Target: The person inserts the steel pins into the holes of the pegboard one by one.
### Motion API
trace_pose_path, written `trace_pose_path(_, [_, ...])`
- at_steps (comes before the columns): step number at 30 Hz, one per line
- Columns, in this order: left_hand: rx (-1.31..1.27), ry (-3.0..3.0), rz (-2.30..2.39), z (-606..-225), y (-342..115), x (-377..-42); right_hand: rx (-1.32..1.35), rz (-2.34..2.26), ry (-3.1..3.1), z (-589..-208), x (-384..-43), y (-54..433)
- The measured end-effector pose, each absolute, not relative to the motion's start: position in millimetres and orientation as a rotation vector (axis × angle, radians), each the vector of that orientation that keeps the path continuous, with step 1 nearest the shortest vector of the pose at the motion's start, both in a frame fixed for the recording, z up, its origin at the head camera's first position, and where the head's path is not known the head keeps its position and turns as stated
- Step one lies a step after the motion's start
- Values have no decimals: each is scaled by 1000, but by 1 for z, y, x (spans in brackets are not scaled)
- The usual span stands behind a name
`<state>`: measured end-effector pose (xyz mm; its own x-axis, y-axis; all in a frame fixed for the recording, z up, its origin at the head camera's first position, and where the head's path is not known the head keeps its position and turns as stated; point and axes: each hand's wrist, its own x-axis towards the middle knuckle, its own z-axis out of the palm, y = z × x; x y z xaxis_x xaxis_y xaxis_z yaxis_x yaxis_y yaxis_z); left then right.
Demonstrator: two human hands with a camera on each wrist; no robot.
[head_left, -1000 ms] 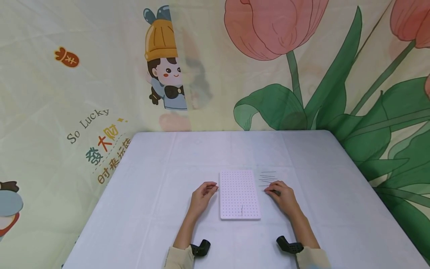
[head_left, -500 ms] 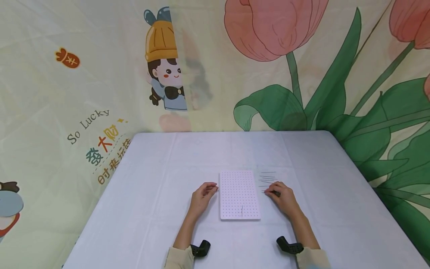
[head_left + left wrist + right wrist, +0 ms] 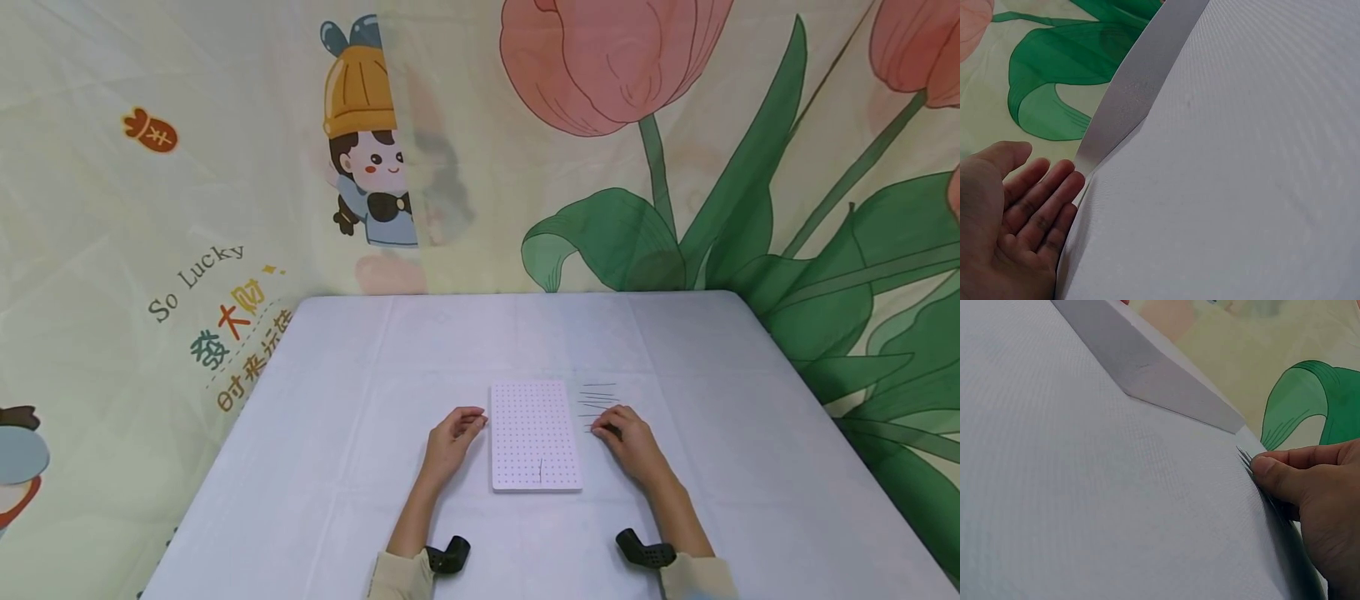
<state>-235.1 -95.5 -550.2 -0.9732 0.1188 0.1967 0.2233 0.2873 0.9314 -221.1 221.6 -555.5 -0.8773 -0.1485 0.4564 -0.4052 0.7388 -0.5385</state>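
Observation:
A white pegboard (image 3: 528,425) with rows of small holes lies on the table. One thin dark needle (image 3: 541,472) shows near its front edge; I cannot tell if it stands or lies. My left hand (image 3: 453,437) is at the board's left side, fingers loosely bent and holding nothing; the left wrist view shows its palm (image 3: 1016,237) beside the board. Right of the board several similar needles (image 3: 597,393) lie in a row. My right hand (image 3: 633,437) pinches at the nearest needle (image 3: 588,429) with thumb and forefinger, covering part of it.
A white cloth covers the table (image 3: 375,375). Behind it hangs a printed curtain (image 3: 465,150) with tulips and a cartoon figure. Black wrist cameras (image 3: 448,555) sit on both forearms.
Almost nothing moves. My right fingers shift very slightly at the nearest needle; the left hand stays beside the board.

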Motion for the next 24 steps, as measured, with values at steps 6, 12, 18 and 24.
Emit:
trace_pose_path(6, [-324,-2448,-1800,-550,-96,-235,429,1000,-2448,-554,-220,217])
trace_pose_path(12, [-330,-2451,-1797,-549,-95,-235,364,1306,-2281,-541,-214,199])
trace_pose_path(18, [-326,-2463,-1795,-548,-94,-235,434,1664,-2106,-527,-200,172])
trace_pose_path(24, [-320,-2467,-1795,-547,-96,-235,601,1804,-2043,-507,-187,148])
